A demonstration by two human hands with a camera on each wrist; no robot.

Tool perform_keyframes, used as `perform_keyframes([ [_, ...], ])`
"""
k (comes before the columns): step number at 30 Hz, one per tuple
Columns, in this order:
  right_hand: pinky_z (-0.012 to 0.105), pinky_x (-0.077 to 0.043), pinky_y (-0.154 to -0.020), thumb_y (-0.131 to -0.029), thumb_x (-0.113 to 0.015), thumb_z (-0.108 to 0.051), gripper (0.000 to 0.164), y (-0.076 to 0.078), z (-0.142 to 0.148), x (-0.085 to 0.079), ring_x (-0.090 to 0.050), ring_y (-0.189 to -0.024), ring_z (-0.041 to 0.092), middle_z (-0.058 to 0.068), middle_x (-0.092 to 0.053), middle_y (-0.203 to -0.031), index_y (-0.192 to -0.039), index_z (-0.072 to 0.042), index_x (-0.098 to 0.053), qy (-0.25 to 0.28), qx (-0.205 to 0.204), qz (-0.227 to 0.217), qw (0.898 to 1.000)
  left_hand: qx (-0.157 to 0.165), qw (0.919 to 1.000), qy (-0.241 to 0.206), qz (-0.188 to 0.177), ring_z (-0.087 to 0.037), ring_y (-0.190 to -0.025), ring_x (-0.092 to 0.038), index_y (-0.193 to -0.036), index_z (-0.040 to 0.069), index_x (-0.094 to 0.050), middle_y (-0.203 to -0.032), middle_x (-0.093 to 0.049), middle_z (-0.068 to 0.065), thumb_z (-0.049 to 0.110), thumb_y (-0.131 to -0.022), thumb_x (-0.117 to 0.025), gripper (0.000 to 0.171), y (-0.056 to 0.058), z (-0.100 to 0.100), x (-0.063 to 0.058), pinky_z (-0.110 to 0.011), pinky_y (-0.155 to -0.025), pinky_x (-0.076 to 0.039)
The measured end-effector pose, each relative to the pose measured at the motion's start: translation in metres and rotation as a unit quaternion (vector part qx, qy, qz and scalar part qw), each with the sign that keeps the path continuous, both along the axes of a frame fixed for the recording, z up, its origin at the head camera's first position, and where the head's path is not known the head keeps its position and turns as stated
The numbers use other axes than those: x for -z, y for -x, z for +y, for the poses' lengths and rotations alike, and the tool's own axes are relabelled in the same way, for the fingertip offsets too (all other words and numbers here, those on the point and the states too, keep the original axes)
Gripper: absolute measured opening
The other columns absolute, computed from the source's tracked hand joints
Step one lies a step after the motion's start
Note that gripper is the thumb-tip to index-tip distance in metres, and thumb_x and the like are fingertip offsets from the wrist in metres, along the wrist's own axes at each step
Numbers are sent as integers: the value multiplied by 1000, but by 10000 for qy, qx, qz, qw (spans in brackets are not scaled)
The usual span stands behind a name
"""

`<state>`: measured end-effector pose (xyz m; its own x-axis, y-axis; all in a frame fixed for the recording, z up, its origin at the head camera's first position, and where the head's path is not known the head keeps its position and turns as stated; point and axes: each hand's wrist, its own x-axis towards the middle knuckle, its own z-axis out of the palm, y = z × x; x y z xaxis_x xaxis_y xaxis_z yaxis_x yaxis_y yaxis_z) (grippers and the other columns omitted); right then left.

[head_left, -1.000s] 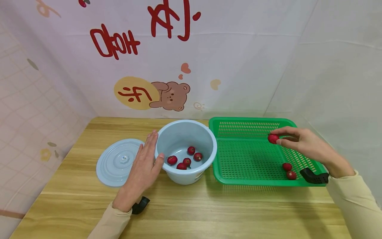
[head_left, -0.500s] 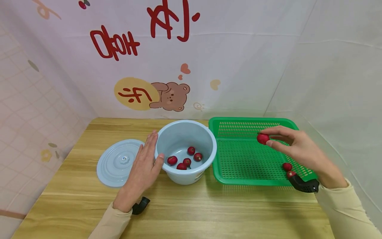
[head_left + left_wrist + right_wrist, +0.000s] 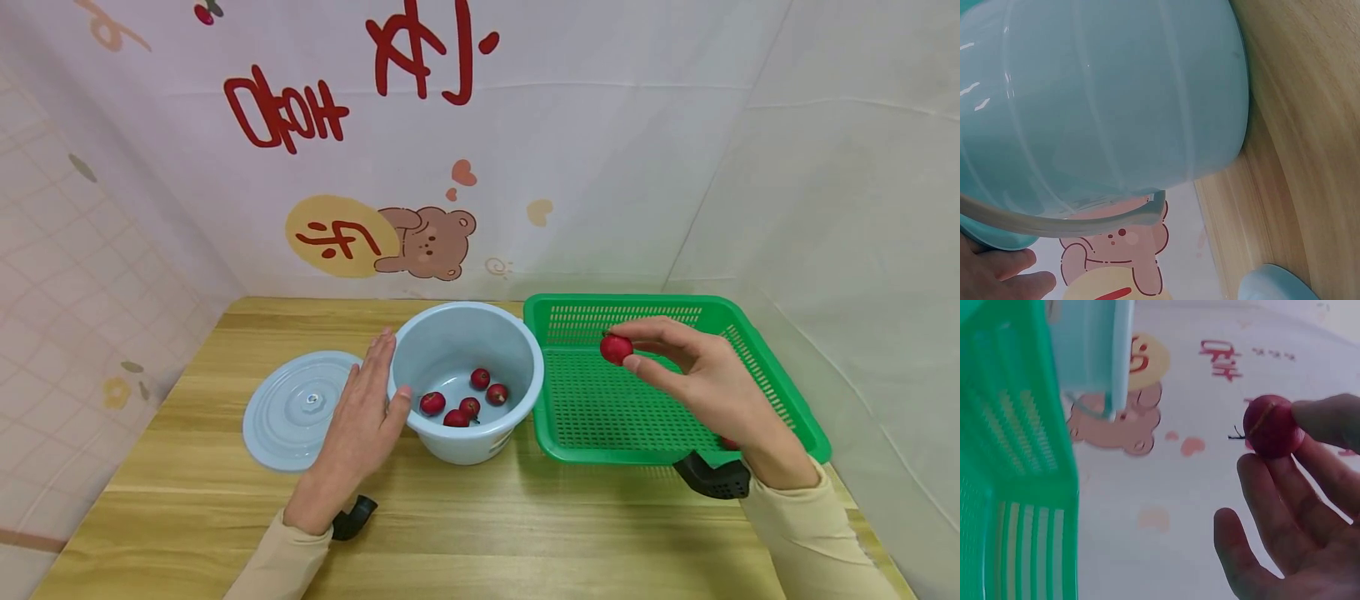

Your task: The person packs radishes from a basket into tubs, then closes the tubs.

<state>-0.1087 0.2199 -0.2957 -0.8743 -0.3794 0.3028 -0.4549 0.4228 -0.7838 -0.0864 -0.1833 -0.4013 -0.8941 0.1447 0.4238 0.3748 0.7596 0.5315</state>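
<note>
Between thumb and fingertips, my right hand (image 3: 693,367) pinches a small round red fruit (image 3: 616,349) above the green basket (image 3: 622,457). In the right wrist view this fruit (image 3: 1270,427) shows a thin dark stem and a tan scar line. My left hand (image 3: 360,417) lies with extended fingers against the left side of the light blue bucket (image 3: 467,446). Several similar red fruits (image 3: 432,403) rest on the bucket's bottom. Part of another red fruit (image 3: 730,443) shows in the basket beneath my right wrist; what else lies there is hidden.
A round light blue lid (image 3: 288,417) lies on the wooden table (image 3: 480,533), left of the bucket. The bucket's handle (image 3: 1066,225) hangs at its side. A printed cloth (image 3: 600,167) stands behind the table. Basket and bucket stand almost touching.
My right hand has moved left with the red fruit, from the basket's right side toward the bucket. My left hand and the fruits in the bucket have stayed put.
</note>
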Motion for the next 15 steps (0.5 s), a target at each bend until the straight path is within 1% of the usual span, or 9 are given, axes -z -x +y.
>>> perform_keyframes([
  [4, 20, -51, -99, -97, -70, -1, 32, -4, -16, 2, -66, -115, 16, 7, -68, -126, -127, -11, -72, 455, -235, 115, 9986, -3, 10000, 14, 29, -32, -157, -22, -163, 2, -25, -169, -28, -13, 35, -108, -45, 68, 0, 0, 1, -69, -119, -21],
  [8, 23, -51, -101, -95, -69, 6, 34, -6, -32, 7, -64, -117, 19, 12, -67, -127, -127, -6, -71, 851, -499, 219, 9949, -18, 10000, 12, 55, -32, -157, -22, -163, 1, -25, -169, -28, -14, 36, -108, -45, 68, 0, 0, 2, -69, -119, -22],
  [11, 25, -51, -103, -94, -69, 9, 36, -8, -44, 11, -62, -121, 20, 14, -67, -128, -127, -4, -71, 1016, -645, 312, 9922, -22, 10000, -2, 50, -31, -157, -22, -163, 2, -26, -169, -28, -14, 36, -108, -45, 68, 0, 0, 2, -69, -119, -21],
  [15, 28, -51, -104, -93, -71, 8, 38, -9, -58, 14, -60, -124, 21, 9, -67, -129, -128, -6, -71, 1060, -749, 435, 9906, -21, 10000, -5, 24, -31, -157, -22, -163, 2, -25, -169, -28, -13, 35, -108, -45, 68, 0, 0, 2, -68, -119, -21],
])
